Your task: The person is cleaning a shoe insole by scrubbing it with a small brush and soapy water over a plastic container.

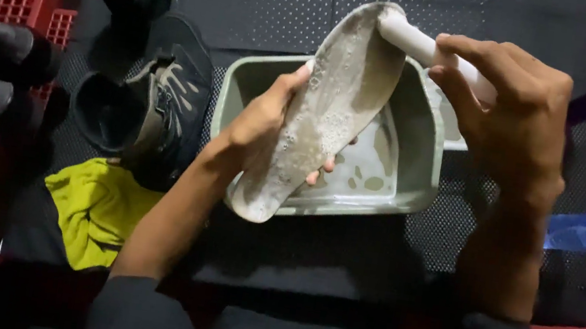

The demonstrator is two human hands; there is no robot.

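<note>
Soapy insole (325, 107) in left hand (261, 117) (over basin (416, 167))

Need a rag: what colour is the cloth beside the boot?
Yellow-green cloth, clearest in the head view.

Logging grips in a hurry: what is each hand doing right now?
Left hand: closed on the foamy insole, over the basin.
Right hand: closed on the white brush handle.

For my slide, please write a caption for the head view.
Left hand holds a soapy insole over a basin; right hand scrubs it with a brush.
</note>
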